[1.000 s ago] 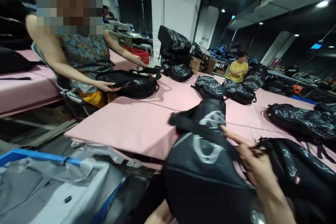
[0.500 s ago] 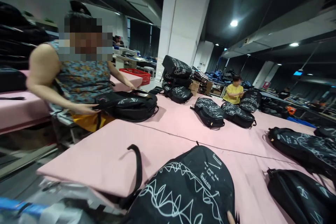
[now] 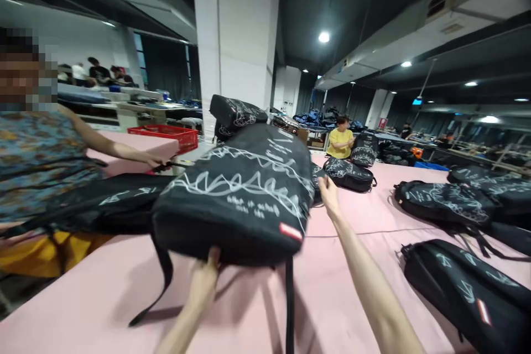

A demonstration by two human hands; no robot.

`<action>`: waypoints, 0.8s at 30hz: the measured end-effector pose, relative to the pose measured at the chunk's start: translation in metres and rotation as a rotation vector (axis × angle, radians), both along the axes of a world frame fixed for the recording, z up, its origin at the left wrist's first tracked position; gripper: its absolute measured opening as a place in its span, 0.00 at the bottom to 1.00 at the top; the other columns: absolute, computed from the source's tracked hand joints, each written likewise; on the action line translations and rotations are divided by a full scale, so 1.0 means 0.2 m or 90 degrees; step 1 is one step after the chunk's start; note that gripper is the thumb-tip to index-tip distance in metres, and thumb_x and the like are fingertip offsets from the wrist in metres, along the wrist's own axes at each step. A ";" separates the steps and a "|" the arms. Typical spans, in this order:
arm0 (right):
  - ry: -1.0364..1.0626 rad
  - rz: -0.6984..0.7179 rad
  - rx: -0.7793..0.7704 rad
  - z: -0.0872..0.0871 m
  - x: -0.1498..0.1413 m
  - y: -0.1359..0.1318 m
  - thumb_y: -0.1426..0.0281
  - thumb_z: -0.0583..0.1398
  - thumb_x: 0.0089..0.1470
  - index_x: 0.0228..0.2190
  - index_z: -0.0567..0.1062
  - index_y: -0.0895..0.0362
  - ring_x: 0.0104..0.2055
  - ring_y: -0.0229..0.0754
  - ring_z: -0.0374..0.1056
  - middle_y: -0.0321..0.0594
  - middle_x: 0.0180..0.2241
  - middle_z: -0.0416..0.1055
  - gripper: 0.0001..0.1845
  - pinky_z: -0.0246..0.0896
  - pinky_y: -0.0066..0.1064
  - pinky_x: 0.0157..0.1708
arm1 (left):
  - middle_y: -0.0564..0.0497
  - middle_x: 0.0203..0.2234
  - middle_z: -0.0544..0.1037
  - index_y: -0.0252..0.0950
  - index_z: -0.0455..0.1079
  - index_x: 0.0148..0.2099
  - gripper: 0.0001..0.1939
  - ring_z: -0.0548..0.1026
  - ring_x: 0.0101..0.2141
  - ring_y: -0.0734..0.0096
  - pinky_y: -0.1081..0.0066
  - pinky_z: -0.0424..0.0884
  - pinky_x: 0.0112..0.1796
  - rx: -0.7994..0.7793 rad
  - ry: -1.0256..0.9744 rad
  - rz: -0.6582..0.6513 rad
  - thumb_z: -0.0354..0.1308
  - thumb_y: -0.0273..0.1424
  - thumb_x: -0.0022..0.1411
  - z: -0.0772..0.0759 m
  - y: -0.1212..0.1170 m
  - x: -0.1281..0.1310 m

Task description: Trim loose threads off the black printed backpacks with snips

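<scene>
A black backpack point(image 3: 236, 199) with white scribbled lines, lettering and a small red label is held up above the pink table point(image 3: 348, 282), its straps dangling. My left hand point(image 3: 207, 271) grips its bottom edge from below, thumb against the underside and the other fingers hidden. At the backpack's right side is my right hand point(image 3: 327, 193), its fingers curled against the side edge. Beyond the left side, a co-worker point(image 3: 37, 149) in a patterned sleeveless top handles another black backpack point(image 3: 108, 204), partly covered by the one I hold.
More printed backpacks lie at the right, one nearby point(image 3: 464, 282) and another behind it point(image 3: 443, 199). A stack of bags point(image 3: 238, 113) stands at the far side, before a white pillar point(image 3: 236, 38). A red crate point(image 3: 166, 138) sits behind. Someone in yellow point(image 3: 340, 141) is farther back.
The backpack has gone from low in front of me to raised over the table, its base turned toward me. My view has shifted right, and both hands now show on it.
</scene>
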State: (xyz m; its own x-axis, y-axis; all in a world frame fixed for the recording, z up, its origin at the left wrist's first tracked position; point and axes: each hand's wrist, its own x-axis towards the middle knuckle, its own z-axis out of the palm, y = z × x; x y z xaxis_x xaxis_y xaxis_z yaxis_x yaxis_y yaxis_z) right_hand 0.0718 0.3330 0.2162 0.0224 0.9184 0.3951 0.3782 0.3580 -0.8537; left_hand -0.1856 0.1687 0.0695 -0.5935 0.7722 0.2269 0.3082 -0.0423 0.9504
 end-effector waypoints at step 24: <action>-0.555 -0.179 -0.069 -1.44 0.69 -0.44 0.58 0.53 0.53 0.52 0.62 0.64 0.55 0.57 0.51 0.58 0.52 0.61 0.29 0.38 0.54 0.52 | 0.47 0.47 0.73 0.39 0.69 0.50 0.20 0.66 0.51 0.64 0.59 0.61 0.52 -0.128 0.482 -0.467 0.42 0.23 0.60 -0.94 -0.54 0.49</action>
State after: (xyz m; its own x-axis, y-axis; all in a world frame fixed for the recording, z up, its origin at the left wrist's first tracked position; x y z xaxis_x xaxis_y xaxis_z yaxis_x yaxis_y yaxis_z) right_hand 0.2094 0.2443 -0.0711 -0.0147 0.9569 0.2900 0.9642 0.0904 -0.2495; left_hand -0.0886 0.0611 -0.1189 0.2726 0.9469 0.1704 0.7826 -0.3213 0.5333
